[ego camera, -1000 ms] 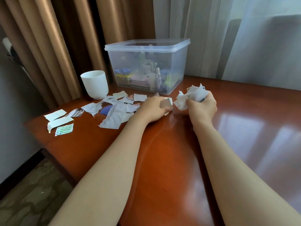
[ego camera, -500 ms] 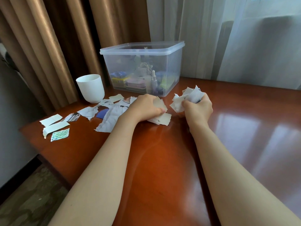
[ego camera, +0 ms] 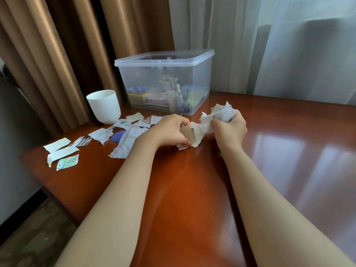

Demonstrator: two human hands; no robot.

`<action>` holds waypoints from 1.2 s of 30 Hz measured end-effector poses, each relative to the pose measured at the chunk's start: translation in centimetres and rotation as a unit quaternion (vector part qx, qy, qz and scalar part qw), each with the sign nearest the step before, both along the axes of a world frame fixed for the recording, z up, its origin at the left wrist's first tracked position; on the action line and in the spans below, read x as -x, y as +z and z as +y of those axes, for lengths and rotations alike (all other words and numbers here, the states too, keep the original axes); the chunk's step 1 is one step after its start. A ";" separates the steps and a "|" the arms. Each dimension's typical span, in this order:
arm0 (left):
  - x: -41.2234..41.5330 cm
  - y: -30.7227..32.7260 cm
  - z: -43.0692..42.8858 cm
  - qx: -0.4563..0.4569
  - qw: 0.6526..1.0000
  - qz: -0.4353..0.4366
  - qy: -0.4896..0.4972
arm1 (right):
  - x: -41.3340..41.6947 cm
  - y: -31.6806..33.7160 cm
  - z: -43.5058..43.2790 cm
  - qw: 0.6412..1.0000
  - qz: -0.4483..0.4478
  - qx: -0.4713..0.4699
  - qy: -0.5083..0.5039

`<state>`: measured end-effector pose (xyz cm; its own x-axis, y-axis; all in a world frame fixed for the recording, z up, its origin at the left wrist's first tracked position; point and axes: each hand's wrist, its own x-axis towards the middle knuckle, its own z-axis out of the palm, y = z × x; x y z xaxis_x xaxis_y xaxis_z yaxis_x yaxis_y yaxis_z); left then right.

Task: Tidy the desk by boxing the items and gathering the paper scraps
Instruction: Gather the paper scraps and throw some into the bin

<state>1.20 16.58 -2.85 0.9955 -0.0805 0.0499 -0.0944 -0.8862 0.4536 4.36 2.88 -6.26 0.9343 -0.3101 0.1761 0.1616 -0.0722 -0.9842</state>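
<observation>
Most items inside the box (ego camera: 163, 61) blur together. Left hand (ego camera: 169, 132) pinches beige scraps (ego camera: 197, 134). Right hand (ego camera: 230, 130) clutches a crumpled paper wad (ego camera: 221, 112).

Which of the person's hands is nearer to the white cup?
Left. The left hand, gripping cream scraps, lies right of the white cup, across the loose scraps. The right hand, holding a paper wad, is farther right, beyond the left hand.

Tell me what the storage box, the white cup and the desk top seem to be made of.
Storage box: translucent plastic, likely; contents show through its frosted, ribbed walls. White cup: matte white, ceramic or plastic; the look leaves it open. Desk top: reddish-brown wood or veneer under glossy lacquer; it mirrors the window light.
</observation>
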 end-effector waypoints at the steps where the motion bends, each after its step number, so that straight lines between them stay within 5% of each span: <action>1: 0.0 0.0 0.0 0.012 1.000 -0.013 0.006 | 0.0 0.0 0.0 1.000 0.000 0.000 0.001; 12: -0.4 0.7 0.2 0.288 0.955 -0.053 0.043 | -0.4 0.0 -0.2 0.998 0.004 -0.056 -0.023; 17: -0.5 0.9 -0.2 0.428 0.902 -0.029 0.051 | -0.4 -0.2 -0.3 0.999 0.006 -0.042 0.001; 21: -0.7 1.1 -0.8 0.535 0.843 -0.010 0.047 | -0.2 -0.3 0.5 0.986 0.044 -0.070 0.141; 23: -0.9 0.8 -1.1 0.543 0.837 -0.004 0.059 | 0.2 0.2 0.6 0.961 0.068 -0.139 0.230; 27: -1.6 -0.2 -1.4 0.440 0.893 -0.006 0.093 | 0.5 0.7 0.5 0.903 0.107 -0.249 0.333; 36: -1.7 -1.3 -1.8 0.380 0.918 -0.009 0.115 | 0.2 0.5 0.6 0.863 0.145 -0.304 0.377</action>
